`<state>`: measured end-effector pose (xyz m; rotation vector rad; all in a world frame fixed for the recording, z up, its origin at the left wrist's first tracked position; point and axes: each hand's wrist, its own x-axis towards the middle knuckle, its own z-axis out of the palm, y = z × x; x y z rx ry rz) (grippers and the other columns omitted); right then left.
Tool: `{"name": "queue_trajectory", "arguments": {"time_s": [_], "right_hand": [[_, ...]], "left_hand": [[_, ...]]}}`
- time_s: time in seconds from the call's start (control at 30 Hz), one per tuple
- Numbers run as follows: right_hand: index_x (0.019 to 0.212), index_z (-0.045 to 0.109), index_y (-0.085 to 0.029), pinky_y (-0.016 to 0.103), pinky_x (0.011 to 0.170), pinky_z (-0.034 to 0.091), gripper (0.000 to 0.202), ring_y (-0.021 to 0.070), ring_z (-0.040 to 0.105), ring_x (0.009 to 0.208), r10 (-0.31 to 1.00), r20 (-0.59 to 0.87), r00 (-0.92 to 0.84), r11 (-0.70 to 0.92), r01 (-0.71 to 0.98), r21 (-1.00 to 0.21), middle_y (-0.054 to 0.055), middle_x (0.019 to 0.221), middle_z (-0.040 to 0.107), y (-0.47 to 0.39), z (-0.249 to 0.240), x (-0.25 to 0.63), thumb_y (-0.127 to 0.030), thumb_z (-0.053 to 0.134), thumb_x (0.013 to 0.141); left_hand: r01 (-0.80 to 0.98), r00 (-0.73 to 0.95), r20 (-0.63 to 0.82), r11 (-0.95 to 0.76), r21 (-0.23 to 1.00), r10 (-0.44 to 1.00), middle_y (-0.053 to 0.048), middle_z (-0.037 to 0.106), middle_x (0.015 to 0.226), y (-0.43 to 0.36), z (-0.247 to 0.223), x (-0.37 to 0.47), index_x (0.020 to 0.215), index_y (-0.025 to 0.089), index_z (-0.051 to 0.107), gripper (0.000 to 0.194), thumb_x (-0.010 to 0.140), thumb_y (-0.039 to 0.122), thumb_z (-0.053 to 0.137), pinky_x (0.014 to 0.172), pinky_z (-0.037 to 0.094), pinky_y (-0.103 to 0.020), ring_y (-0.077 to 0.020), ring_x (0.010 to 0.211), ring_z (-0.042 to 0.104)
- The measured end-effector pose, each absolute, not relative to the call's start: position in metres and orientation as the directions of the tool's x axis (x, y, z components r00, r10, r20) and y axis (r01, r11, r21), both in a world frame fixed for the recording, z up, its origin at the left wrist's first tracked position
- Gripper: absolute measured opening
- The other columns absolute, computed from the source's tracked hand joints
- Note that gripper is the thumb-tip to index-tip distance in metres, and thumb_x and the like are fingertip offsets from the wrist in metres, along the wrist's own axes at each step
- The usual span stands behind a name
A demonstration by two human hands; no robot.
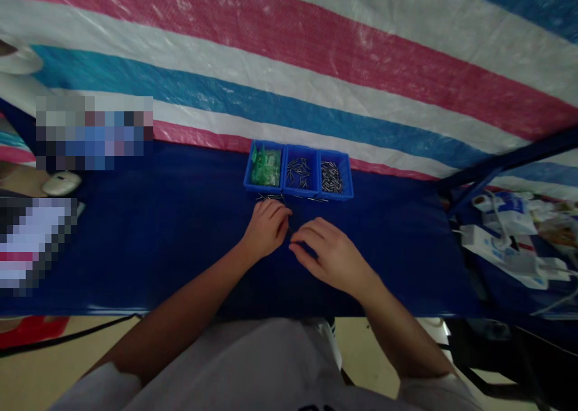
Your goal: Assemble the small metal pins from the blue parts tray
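Observation:
My left hand (270, 227) is closed, fingers curled together, just in front of the left bin. Beside it, my right hand (332, 257) has thumb and fingers drawn into a pinch directed at the left hand. Something thin seems to lie between the fingertips, too small to name. Behind the hands stand three joined blue bins (301, 192). Green-and-clear plastic packets (266, 168) fill the left one; several thin metal pieces (299, 169) lie in the middle one, and a pile of short metal pieces (332, 177) in the right one. Loose dark metal pieces (271, 198) lie beyond my left fingertips.
A dark blue cover (180, 236) lies over the table. Striped plastic sheeting (271, 68) hangs behind it. To the left are a white mouse (62, 183) and a blurred-out device (31, 242). A power strip (503, 257) with cables and a blue metal frame (478, 185) are at right.

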<state>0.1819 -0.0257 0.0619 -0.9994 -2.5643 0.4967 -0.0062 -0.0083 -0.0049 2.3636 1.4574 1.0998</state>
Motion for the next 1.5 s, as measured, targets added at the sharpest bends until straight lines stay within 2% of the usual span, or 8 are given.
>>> {"name": "queue_trajectory", "arguments": {"time_s": [0.07, 0.17, 0.27, 0.43, 0.57, 0.8, 1.0, 1.5], "right_hand": [[0.118, 0.063, -0.021, 0.043, 0.094, 0.05, 0.025, 0.0241, 0.058, 0.105, 0.709, 0.17, -0.684, 0.688, 0.619, -0.38, 0.011, 0.117, 0.063, -0.024, 0.05, 0.174, -0.029, 0.051, 0.096], [0.13, 0.056, -0.016, 0.048, 0.095, 0.048, 0.039, 0.0298, 0.053, 0.112, 0.752, 0.134, -0.646, 0.652, 0.697, -0.299, 0.014, 0.13, 0.057, -0.022, 0.032, 0.164, -0.03, 0.055, 0.093], [0.13, 0.056, -0.013, 0.046, 0.092, 0.05, 0.042, 0.0301, 0.054, 0.109, 0.783, 0.062, -0.619, 0.608, 0.74, -0.286, 0.016, 0.126, 0.058, -0.016, 0.023, 0.16, -0.032, 0.057, 0.092], [0.109, 0.066, -0.016, 0.038, 0.087, 0.051, 0.022, 0.0227, 0.059, 0.094, 0.838, -0.023, -0.545, 0.498, 0.781, -0.378, 0.011, 0.102, 0.063, 0.01, 0.022, 0.156, -0.019, 0.05, 0.095], [0.101, 0.068, -0.015, 0.032, 0.083, 0.05, 0.022, 0.0195, 0.061, 0.089, 0.865, -0.057, -0.498, 0.412, 0.772, -0.483, 0.01, 0.099, 0.064, 0.031, 0.024, 0.147, -0.011, 0.048, 0.093], [0.09, 0.066, -0.017, 0.029, 0.074, 0.046, 0.014, 0.0165, 0.06, 0.076, 0.911, -0.04, -0.411, 0.306, 0.736, -0.604, 0.005, 0.085, 0.065, 0.043, 0.022, 0.144, -0.007, 0.058, 0.085], [0.092, 0.066, -0.018, 0.028, 0.076, 0.046, 0.014, 0.0157, 0.061, 0.081, 0.866, 0.07, -0.494, 0.412, 0.628, -0.66, 0.005, 0.09, 0.065, 0.038, 0.011, 0.154, -0.009, 0.056, 0.088], [0.1, 0.066, -0.019, 0.029, 0.08, 0.049, 0.016, 0.0148, 0.06, 0.082, 0.834, 0.033, -0.55, 0.427, 0.607, -0.67, 0.005, 0.099, 0.063, 0.036, 0.017, 0.157, -0.012, 0.061, 0.086]], "left_hand": [[0.709, 0.159, 0.519, -0.463, 0.532, 0.84, -0.007, 0.066, 0.091, -0.007, -0.006, -0.009, 0.093, 0.017, 0.062, 0.018, 0.089, 0.011, 0.046, 0.083, 0.044, -0.039, -0.0229, 0.094, 0.058], [0.665, 0.018, 0.525, -0.402, 0.629, 0.851, -0.006, 0.065, 0.089, -0.004, -0.007, -0.012, 0.091, 0.018, 0.06, 0.018, 0.089, 0.009, 0.044, 0.081, 0.047, -0.038, -0.021, 0.089, 0.059], [0.621, -0.068, 0.542, -0.39, 0.68, 0.837, -0.004, 0.065, 0.086, -0.002, -0.007, -0.013, 0.088, 0.019, 0.059, 0.02, 0.086, 0.006, 0.043, 0.08, 0.05, -0.036, -0.0193, 0.086, 0.06], [0.598, -0.052, 0.522, -0.392, 0.699, 0.852, -0.004, 0.065, 0.085, -0.002, -0.006, -0.011, 0.088, 0.019, 0.058, 0.018, 0.086, 0.007, 0.045, 0.079, 0.052, -0.034, -0.0178, 0.084, 0.062], [0.574, -0.047, 0.495, -0.382, 0.725, 0.868, -0.004, 0.066, 0.085, -0.002, -0.006, -0.011, 0.088, 0.019, 0.059, 0.018, 0.087, 0.007, 0.044, 0.079, 0.053, -0.033, -0.0172, 0.084, 0.063], [0.526, -0.032, 0.456, -0.373, 0.765, 0.889, -0.003, 0.066, 0.084, -0.003, -0.005, -0.013, 0.089, 0.019, 0.059, 0.019, 0.086, 0.007, 0.045, 0.075, 0.053, -0.03, -0.0151, 0.08, 0.064], [0.532, -0.005, 0.441, -0.371, 0.761, 0.897, -0.002, 0.066, 0.083, -0.003, -0.005, -0.012, 0.088, 0.019, 0.059, 0.019, 0.085, 0.006, 0.045, 0.076, 0.053, -0.029, -0.0152, 0.08, 0.064], [0.458, 0.021, 0.426, -0.387, 0.8, 0.905, -0.002, 0.064, 0.081, -0.005, -0.005, -0.015, 0.086, 0.02, 0.06, 0.018, 0.089, 0.01, 0.045, 0.073, 0.053, -0.029, -0.0138, 0.076, 0.063]]}}
